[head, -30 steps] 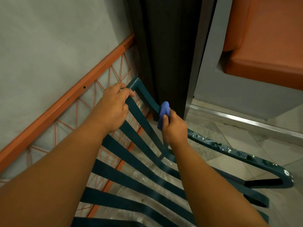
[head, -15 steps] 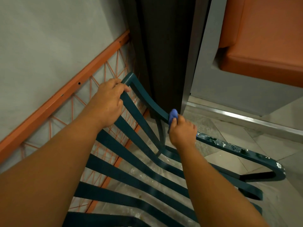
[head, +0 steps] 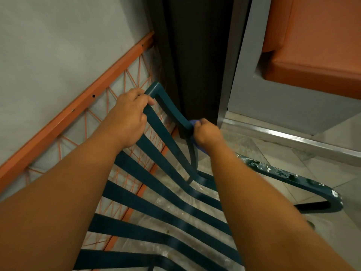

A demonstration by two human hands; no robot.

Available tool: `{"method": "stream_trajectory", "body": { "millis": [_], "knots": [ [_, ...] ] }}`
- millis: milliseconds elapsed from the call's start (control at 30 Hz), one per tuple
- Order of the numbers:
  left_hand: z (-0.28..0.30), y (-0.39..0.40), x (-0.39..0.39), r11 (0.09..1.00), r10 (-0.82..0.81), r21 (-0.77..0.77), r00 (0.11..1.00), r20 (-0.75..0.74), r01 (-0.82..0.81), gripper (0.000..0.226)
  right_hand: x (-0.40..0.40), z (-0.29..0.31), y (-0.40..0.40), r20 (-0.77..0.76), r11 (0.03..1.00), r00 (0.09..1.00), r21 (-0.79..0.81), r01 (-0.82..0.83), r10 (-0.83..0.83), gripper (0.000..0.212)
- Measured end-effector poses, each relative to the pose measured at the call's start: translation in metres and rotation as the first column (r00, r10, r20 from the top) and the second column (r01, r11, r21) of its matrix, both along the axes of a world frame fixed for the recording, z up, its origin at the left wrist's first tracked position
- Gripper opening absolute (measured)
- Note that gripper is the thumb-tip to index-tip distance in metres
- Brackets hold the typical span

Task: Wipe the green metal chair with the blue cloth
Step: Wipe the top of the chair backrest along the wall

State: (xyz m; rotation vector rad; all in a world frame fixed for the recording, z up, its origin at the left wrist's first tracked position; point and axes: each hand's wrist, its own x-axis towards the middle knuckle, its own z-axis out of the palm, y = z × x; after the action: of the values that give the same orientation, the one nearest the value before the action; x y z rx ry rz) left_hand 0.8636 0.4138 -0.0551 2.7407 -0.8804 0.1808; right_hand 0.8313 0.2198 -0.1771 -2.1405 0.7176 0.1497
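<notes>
Here my left hand (head: 129, 116) curls over the top corner of the green metal chair (head: 156, 184), fingers wrapped round the frame, I judge to keep the leaning chair from shifting while I rub it. My right hand (head: 207, 132) is closed in a fist on the blue cloth (head: 192, 122), which shows only as a sliver above my knuckles and another below my wrist. The cloth is pressed against the curved side rail where it bends down toward the armrest (head: 289, 176), whose paint is chipped. Both forearms reach forward and down, the left crossing the slats toward the orange wire frame (head: 82, 108) by the wall, the right angled inward, wrist bent so the fist bears sideways on the rail.
</notes>
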Motion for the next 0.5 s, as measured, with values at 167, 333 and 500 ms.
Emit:
{"method": "stream_trajectory", "body": {
  "millis": [167,333,500],
  "knots": [
    [0.001,0.0,-0.002,1.0,0.01,-0.007,1.0,0.007,-0.01,0.04,-0.065,-0.046,0.02,0.276,0.934,0.946,-0.352,-0.063,0.168,0.054],
    [0.0,-0.002,-0.003,1.0,0.008,0.017,1.0,0.027,-0.008,0.039,-0.059,-0.05,-0.007,0.081,0.932,0.997,-0.361,0.03,-0.001,0.041],
    [0.002,-0.003,-0.005,1.0,0.01,0.026,0.999,0.031,-0.011,0.039,-0.045,-0.032,0.009,0.203,0.975,0.976,-0.219,-0.033,0.079,0.046]
  ]
}}
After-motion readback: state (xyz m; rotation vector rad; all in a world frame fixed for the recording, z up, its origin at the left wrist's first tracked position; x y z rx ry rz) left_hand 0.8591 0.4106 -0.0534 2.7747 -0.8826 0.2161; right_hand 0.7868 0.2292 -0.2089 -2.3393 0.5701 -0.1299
